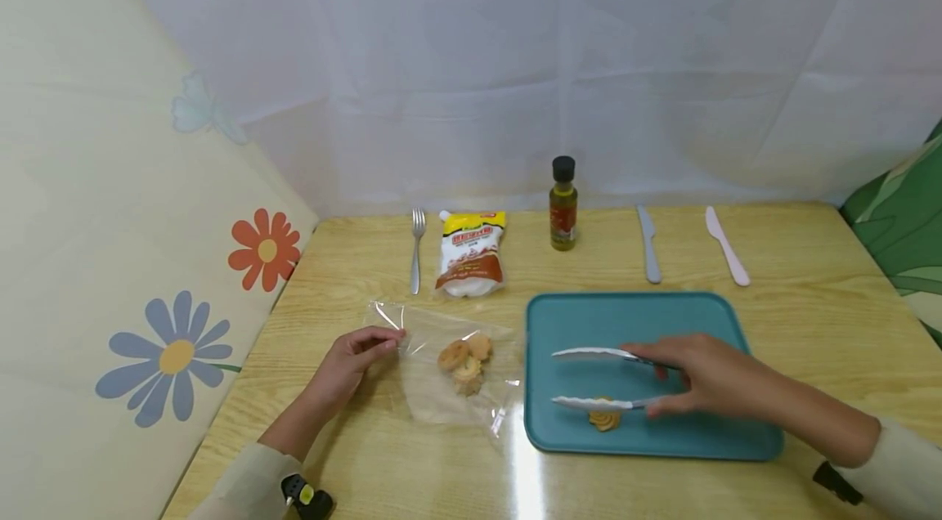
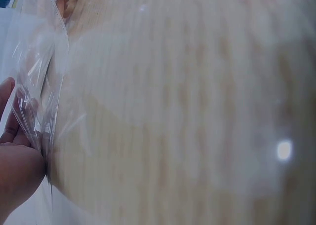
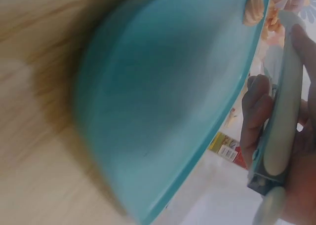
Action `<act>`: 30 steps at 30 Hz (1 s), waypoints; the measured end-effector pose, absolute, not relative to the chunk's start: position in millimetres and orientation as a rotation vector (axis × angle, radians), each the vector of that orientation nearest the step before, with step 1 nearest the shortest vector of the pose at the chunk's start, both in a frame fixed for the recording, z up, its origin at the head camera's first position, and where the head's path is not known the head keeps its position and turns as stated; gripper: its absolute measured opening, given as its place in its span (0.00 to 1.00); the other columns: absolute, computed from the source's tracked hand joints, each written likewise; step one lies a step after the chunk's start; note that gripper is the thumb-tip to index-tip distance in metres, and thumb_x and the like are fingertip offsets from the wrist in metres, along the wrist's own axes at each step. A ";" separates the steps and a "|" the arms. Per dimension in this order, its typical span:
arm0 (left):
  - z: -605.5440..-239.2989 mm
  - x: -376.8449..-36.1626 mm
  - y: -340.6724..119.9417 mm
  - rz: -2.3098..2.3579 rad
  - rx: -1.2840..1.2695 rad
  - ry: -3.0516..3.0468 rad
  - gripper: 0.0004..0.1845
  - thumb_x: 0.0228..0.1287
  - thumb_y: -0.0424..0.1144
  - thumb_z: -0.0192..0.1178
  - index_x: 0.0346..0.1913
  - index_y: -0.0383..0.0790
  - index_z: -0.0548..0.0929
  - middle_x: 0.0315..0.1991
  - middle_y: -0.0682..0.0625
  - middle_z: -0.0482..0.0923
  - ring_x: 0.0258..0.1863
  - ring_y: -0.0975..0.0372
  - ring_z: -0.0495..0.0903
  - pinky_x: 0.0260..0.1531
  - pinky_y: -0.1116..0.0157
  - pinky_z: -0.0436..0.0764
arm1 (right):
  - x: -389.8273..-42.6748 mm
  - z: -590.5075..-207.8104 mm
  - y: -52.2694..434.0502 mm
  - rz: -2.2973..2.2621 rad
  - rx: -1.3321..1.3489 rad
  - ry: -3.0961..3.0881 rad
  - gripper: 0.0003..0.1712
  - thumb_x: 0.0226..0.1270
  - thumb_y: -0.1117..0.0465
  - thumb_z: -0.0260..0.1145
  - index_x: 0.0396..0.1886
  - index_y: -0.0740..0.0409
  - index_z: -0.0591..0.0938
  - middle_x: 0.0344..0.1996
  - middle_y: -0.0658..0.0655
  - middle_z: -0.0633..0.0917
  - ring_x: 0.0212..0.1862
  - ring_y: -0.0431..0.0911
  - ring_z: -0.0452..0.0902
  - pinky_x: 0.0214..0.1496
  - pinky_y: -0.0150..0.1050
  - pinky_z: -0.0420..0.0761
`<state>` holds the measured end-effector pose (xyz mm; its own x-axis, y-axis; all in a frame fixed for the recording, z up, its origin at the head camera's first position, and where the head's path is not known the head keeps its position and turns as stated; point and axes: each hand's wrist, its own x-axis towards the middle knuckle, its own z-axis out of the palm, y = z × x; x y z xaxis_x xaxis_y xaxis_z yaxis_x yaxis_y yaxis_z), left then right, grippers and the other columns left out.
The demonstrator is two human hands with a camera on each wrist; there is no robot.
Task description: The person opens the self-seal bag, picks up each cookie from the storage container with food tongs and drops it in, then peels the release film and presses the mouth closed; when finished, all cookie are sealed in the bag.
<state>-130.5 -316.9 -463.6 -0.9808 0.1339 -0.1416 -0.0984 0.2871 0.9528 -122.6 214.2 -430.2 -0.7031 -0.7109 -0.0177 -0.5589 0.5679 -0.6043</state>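
- Two pale sleeves are seen at the near edge of the wooden table (image 1: pixel 809 316), one at each near corner.
- A clear bag (image 1: pixel 441 369) is laid flat on the table, left of centre; its far-left corner is pinched by the left hand (image 1: pixel 352 360), with fingers curled round the plastic edge. In the left wrist view, the film (image 2: pixel 37 87) is seen drawn up against the fingers (image 2: pixel 10 126).
- Three cookies (image 1: pixel 465 360) are held inside the bag, clustered and touching one another.
- A teal tray (image 1: pixel 662 316) is set just right of the bag, near the middle of the table.
- Tongs (image 1: pixel 599 378) are gripped by the right hand (image 1: pixel 702 377) above the tray, with the arms spread apart and the tips pointed left toward the bag.
- One cookie (image 1: pixel 605 419) is lying on the tray near its near edge, just under the nearer tong arm; whether it is touched by the arm cannot be told. It is seen again in the right wrist view (image 3: pixel 253 9).
- Along the far edge, from left to right, are laid a fork (image 1: pixel 416 246), a sauce pouch (image 1: pixel 471 254), an upright oil bottle (image 1: pixel 562 205), a grey knife (image 1: pixel 648 246) and a pink knife (image 1: pixel 726 246).
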 end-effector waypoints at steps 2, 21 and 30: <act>-463.4 -130.6 -316.6 1.770 0.033 2.356 0.17 0.77 0.35 0.60 0.58 0.23 0.82 0.61 0.40 0.83 0.55 0.71 0.80 0.54 0.74 0.79 | -121.7 -431.2 219.8 -0.845 -1.029 2.522 0.46 0.58 0.35 0.75 0.72 0.50 0.77 0.35 0.42 0.81 0.26 0.31 0.68 0.27 0.31 0.73; -465.5 -132.6 -318.5 1.754 0.020 2.360 0.17 0.77 0.36 0.60 0.58 0.26 0.83 0.59 0.46 0.85 0.56 0.71 0.81 0.54 0.73 0.79 | -116.5 -439.9 250.0 -0.897 -0.992 2.357 0.45 0.59 0.37 0.76 0.72 0.52 0.77 0.31 0.41 0.78 0.26 0.31 0.67 0.25 0.30 0.72; -465.6 -132.1 -317.8 1.732 -0.008 2.371 0.16 0.77 0.36 0.59 0.58 0.27 0.83 0.61 0.42 0.83 0.55 0.70 0.80 0.54 0.74 0.79 | -116.9 -442.4 252.9 -0.866 -0.950 2.374 0.45 0.58 0.36 0.76 0.72 0.51 0.78 0.31 0.40 0.78 0.27 0.32 0.67 0.26 0.31 0.70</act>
<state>-132.1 -317.8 -465.6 -0.9790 0.1158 -0.1675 -0.1244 0.3113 0.9421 -116.9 252.9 -442.4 -0.6678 -0.7266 -0.1614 -0.4521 0.5682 -0.6876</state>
